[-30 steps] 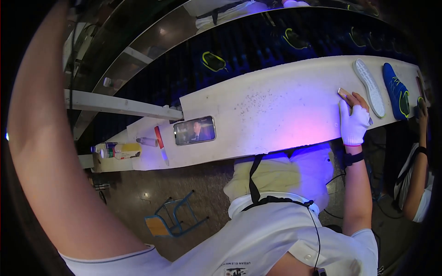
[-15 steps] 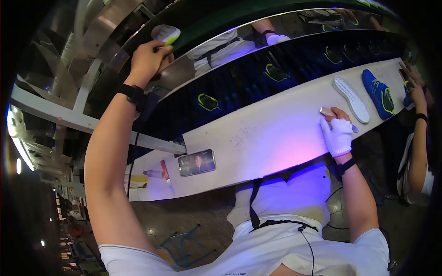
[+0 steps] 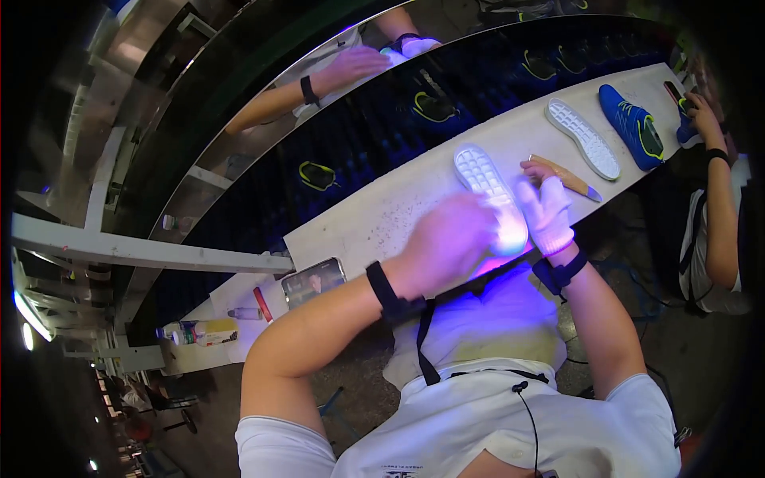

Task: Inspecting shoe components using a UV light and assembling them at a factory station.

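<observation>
A white shoe sole with a blocky tread pattern lies on the white bench in violet light. My left hand, bare and smeared by motion, is over the sole's left side near its lower end; its fingers cannot be made out. My right hand, in a white glove with some bare fingertips, is close to the sole's right edge. Its fingers are closed on a slim wooden-handled tool with a pointed, bluish tip; its exact kind is unclear. A second white sole and a blue shoe lie to the right.
A phone, a red-handled tool and small bottles are on the bench at left. A white metal beam crosses there. Blue shoes line the dark channel behind. A co-worker's hand is at far right.
My left hand has come down from the upper left, where it held a sole, to the bench beside my right hand. A sole now lies there. The right hand has shifted slightly left, keeping the tool.
</observation>
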`<state>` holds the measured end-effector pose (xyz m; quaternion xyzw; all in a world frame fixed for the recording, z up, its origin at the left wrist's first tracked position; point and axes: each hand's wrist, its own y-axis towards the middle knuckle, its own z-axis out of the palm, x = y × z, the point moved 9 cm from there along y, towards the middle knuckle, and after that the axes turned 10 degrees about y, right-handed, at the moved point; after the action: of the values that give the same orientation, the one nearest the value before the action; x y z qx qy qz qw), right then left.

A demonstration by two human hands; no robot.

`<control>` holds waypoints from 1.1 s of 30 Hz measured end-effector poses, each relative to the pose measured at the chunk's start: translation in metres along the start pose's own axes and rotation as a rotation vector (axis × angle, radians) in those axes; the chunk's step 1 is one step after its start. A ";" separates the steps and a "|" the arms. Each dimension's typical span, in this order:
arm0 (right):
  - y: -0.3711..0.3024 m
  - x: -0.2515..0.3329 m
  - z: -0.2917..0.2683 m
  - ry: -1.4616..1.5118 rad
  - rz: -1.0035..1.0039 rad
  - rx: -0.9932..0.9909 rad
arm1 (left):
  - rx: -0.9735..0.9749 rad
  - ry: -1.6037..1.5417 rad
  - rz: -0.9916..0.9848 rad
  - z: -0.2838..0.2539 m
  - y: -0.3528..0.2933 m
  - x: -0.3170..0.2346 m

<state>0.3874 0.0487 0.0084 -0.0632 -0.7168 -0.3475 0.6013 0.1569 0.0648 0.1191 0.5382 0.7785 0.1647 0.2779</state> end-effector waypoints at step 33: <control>-0.100 0.068 0.021 -0.512 -0.264 0.674 | -0.035 -0.594 -1.203 -0.022 -0.152 0.089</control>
<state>0.3010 -0.0362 0.0271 0.1447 -0.9177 -0.1412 0.3419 0.0064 0.0928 0.0298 0.0286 0.8305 -0.1613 0.5324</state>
